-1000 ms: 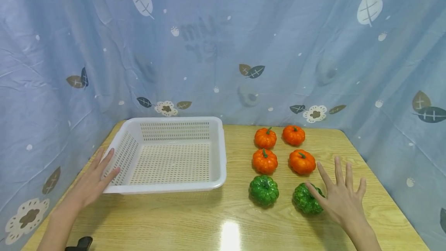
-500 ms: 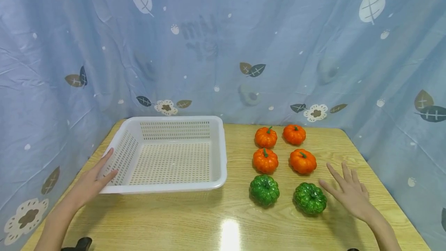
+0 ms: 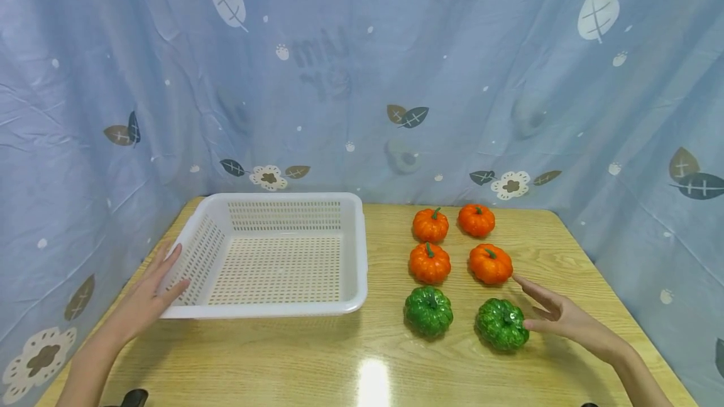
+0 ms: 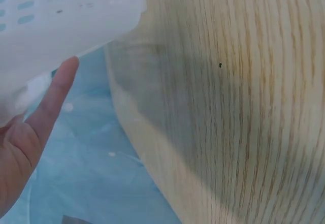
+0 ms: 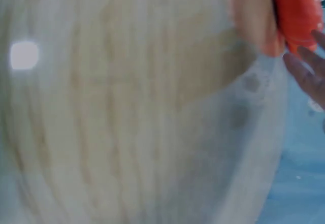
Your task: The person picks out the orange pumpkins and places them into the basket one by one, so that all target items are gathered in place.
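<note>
My left hand (image 3: 144,297) rests at the left side of a white plastic basket (image 3: 356,297), fingers spread and fairly straight by its rim. In the left wrist view one extended digit meets the basket's wall (image 4: 91,26). At the right, my right hand (image 3: 565,319) is beside a green toy pumpkin (image 3: 502,324). Its thumb is at the pumpkin's right side, and the other fingers reach forward, loosely bent. Whether the thumb touches is unclear. The right wrist view catches fingers (image 5: 307,74) and part of an orange pumpkin (image 5: 299,18) at its edge.
Another green pumpkin (image 3: 428,311) sits to the left. Behind stand several orange pumpkins, including a near-right one (image 3: 490,264) and a far-left one (image 3: 430,225). A blue patterned curtain (image 3: 351,80) surrounds the wooden table (image 3: 271,357).
My right hand first drew right, off the green pumpkin, then turned sideways and came down to its right side. The left hand stays almost still at the basket.
</note>
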{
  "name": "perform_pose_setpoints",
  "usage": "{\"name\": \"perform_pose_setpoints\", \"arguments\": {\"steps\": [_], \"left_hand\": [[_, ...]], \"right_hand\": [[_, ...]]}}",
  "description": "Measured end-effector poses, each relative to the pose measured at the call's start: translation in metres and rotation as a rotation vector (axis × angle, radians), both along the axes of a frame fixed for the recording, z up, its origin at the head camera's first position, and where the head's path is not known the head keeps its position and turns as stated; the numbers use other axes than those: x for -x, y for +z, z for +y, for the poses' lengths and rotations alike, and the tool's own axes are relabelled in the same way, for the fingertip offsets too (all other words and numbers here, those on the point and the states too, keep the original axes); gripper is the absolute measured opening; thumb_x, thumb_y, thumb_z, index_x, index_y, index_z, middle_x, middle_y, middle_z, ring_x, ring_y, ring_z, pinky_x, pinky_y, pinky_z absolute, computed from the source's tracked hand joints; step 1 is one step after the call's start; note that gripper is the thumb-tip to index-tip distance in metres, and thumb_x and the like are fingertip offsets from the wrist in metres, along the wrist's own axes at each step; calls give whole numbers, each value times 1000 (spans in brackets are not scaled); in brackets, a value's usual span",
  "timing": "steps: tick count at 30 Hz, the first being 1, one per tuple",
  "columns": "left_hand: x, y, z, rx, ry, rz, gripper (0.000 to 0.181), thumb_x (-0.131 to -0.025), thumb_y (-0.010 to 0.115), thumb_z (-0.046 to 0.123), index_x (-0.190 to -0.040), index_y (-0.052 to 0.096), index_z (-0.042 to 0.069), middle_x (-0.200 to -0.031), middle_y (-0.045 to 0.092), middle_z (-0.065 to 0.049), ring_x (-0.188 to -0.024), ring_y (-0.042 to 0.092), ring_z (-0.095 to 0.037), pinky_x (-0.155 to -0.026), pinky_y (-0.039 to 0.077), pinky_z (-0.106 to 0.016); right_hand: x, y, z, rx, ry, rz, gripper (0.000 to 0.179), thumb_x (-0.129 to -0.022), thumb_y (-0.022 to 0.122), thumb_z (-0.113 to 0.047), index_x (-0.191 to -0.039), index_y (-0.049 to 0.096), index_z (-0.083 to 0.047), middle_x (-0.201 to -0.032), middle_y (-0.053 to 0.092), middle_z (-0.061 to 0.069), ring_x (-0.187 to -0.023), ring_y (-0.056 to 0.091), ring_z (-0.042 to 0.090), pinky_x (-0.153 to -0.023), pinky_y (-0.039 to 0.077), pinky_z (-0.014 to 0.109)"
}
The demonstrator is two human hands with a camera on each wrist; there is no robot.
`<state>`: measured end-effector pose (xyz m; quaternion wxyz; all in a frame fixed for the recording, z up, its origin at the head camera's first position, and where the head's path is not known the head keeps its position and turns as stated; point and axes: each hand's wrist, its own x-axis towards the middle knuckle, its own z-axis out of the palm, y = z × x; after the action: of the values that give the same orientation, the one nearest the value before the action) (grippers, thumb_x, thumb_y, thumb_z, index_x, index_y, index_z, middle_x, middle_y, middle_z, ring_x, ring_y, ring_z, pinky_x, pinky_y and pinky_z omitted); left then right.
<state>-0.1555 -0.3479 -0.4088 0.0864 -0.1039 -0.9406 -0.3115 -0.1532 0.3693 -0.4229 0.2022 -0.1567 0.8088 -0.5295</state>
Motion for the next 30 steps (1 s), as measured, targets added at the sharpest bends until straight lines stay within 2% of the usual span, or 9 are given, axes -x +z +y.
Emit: {"name": "perform_pose_setpoints", "arguments": {"steps": [3,5,7,10,14,17,20,25,30], "left_hand": [[0,0,0,-3,-16,30,71,-97,55,19,-151,13,-3,-158,-6,-20,-138,1,-53,-102,8,-73],[-1,-1,0,4,-22,52,71,-96,55,18,-150,14,-4,-159,-3,-18,-140,1,-48,-109,4,-64],[-1,-2,0,21,-19,64,71,-97,55,18,-151,14,-3,-159,0,-17,-142,1,-42,-115,0,-52],[-1,-3,0,36,-10,73,72,-97,55,18,-152,13,0,-159,4,-18,-143,3,-40,-116,-1,-45],[-1,-3,-1,24,-13,72,72,-96,56,18,-152,14,1,-158,6,-20,-142,5,-44,-114,2,-56],[0,-3,-1,13,-20,77,72,-96,56,17,-152,15,0,-158,8,-22,-141,6,-46,-114,2,-54],[1,-3,-1,14,-22,81,71,-96,56,17,-152,15,-1,-157,9,-22,-143,5,-41,-116,-1,-44],[1,-4,0,18,-24,75,70,-97,55,18,-152,15,0,-158,8,-20,-143,4,-40,-114,3,-55],[4,-4,0,46,-28,79,64,-98,54,18,-149,23,-4,-158,10,-20,-141,9,-45,-108,10,-65]], "right_hand": [[7,-8,4,159,92,-26,74,-95,51,3,-151,3,4,-155,23,-15,-131,31,-5,-97,40,17],[12,-12,6,242,155,-45,74,-94,49,8,-150,-1,7,-151,27,-24,-131,30,-7,-100,38,18],[17,-15,9,271,183,-47,73,-94,47,9,-150,0,6,-151,28,-24,-132,30,-7,-101,38,18],[24,-15,14,267,182,-35,70,-95,44,10,-151,2,4,-153,28,-20,-133,31,-6,-100,40,21],[34,-11,21,245,161,26,67,-96,42,10,-151,5,3,-154,30,-14,-132,34,-4,-98,44,24],[42,-8,27,251,159,48,66,-97,40,10,-151,4,3,-154,29,-15,-133,34,-4,-97,45,24],[51,-6,31,241,144,47,65,-98,40,8,-152,4,0,-151,31,-21,-132,35,-5,-96,45,23],[66,-5,31,142,80,87,66,-98,45,4,-153,10,-2,-144,33,-29,-127,35,-11,-92,44,17],[80,-5,28,87,47,104,67,-96,51,1,-152,15,-2,-144,33,-27,-125,35,-14,-91,44,15]]}}
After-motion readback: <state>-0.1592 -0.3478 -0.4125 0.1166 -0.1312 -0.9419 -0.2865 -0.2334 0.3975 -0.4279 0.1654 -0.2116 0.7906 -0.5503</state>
